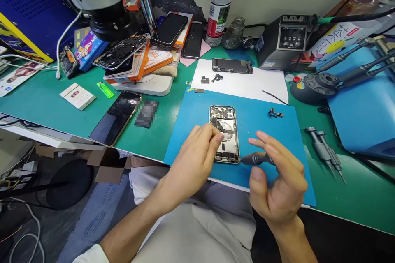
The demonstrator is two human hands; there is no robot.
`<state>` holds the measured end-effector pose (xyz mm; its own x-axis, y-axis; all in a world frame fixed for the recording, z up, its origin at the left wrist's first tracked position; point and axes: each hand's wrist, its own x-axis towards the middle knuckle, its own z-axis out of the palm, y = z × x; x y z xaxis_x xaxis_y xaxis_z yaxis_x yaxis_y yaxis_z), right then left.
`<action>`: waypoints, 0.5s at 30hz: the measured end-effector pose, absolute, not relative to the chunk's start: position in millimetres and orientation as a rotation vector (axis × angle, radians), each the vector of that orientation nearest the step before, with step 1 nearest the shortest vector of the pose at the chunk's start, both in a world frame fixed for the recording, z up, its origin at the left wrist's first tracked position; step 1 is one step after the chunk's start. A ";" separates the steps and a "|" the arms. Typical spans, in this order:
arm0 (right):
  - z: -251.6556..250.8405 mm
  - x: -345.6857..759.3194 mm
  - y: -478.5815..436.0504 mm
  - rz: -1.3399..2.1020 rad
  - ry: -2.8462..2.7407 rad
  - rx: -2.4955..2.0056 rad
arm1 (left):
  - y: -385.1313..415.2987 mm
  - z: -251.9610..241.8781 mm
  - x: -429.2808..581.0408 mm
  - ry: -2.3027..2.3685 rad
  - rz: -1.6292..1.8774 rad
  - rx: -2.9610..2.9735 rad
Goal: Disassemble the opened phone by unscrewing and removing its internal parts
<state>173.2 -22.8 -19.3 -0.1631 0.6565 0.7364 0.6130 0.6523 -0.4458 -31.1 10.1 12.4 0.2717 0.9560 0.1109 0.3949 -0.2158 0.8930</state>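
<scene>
An opened phone body [231, 148] lies on the blue mat [191, 131], its inner boards and a round coil showing. Over its left side is my left hand [197, 154], thumb and forefinger pinched together; what they grip, if anything, is hidden. A dark strip [220, 126] inside the phone runs close to those fingertips. To the right, my right hand [279, 181] is open with its fingers spread apart. Behind these fingers a dark grey screwdriver [256, 159] points at the phone's lower right corner, partly covered; whether the hand touches it I cannot tell.
A white sheet [240, 84] bears a phone screen [233, 65] and small dark parts [217, 78]. A bracket-like part [275, 113] sits on the mat. Two screwdrivers [321, 146] lie at right. Left are another phone [115, 119] and a microscope [108, 8]; a bottle [219, 16] stands behind.
</scene>
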 end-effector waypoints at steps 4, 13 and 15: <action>-19.6 173.7 -24.8 0.130 -1.796 -1.018 | 11.0 10.0 -31.9 1.267 0.930 1.846; -20.2 173.6 -28.5 0.236 -1.671 -1.115 | 7.9 2.4 -28.6 1.229 0.908 2.089; -19.2 172.2 -28.2 0.213 -1.629 -1.175 | 7.6 0.7 -26.5 1.221 0.879 2.110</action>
<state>172.2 -28.2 -19.2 0.0514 0.7676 0.6388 0.5775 0.4990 -0.6461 -26.5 7.6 0.7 0.3758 0.8879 0.2654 0.5335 -0.4415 0.7214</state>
